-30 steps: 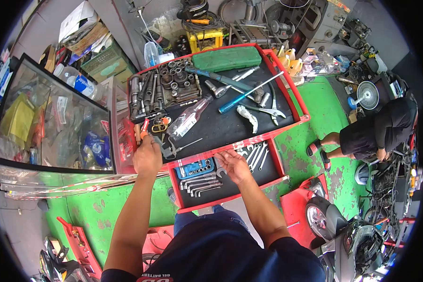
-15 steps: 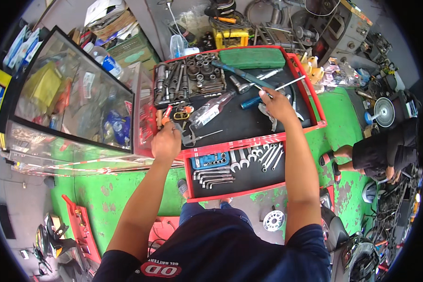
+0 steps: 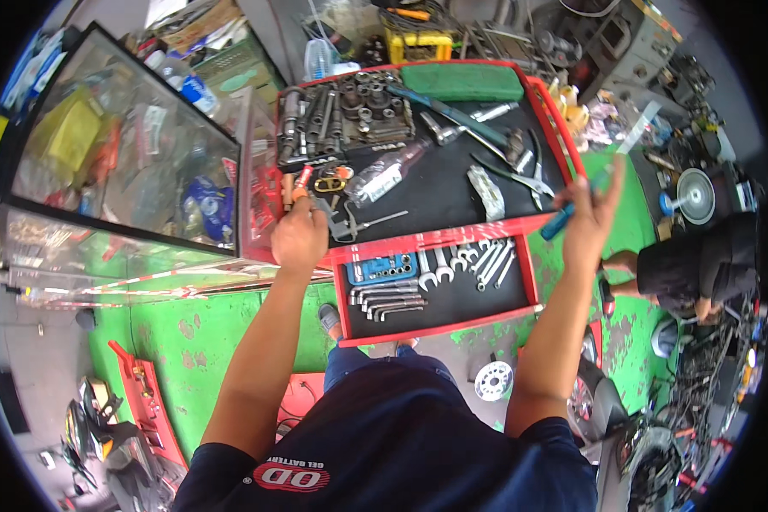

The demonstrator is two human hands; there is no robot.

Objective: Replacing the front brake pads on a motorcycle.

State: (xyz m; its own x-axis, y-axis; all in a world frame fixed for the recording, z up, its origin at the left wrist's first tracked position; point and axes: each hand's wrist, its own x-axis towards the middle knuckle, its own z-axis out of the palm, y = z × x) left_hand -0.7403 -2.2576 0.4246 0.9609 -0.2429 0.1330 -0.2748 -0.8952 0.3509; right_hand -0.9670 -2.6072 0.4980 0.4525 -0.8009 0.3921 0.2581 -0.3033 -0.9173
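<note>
My right hand (image 3: 590,229) is closed round a screwdriver (image 3: 558,222) with a blue-green handle, held past the right edge of the red tool tray (image 3: 567,128). Its pale shaft is smeared by motion and points up and right. Over the tray's front left corner, my left hand (image 3: 300,237) is closed, with an orange piece at its fingertips; what it grips is mostly hidden. Beside this hand lie a grey metal piece (image 3: 340,226) and a clear plastic bottle (image 3: 380,177). Nearer the right hand are pliers (image 3: 520,177) and a crumpled white object (image 3: 486,193).
Sockets (image 3: 365,111) fill the tray's back left, next to a long green case (image 3: 462,83). Below, an open drawer (image 3: 452,322) holds wrenches and a blue socket set (image 3: 381,269). A glass cabinet (image 3: 128,154) stands left. At right is another person (image 3: 691,264), near a fan (image 3: 698,200).
My right hand has lifted the screwdriver off the tray and swung it right, past the edge, uncovering the pliers. My left hand stays at the front left corner.
</note>
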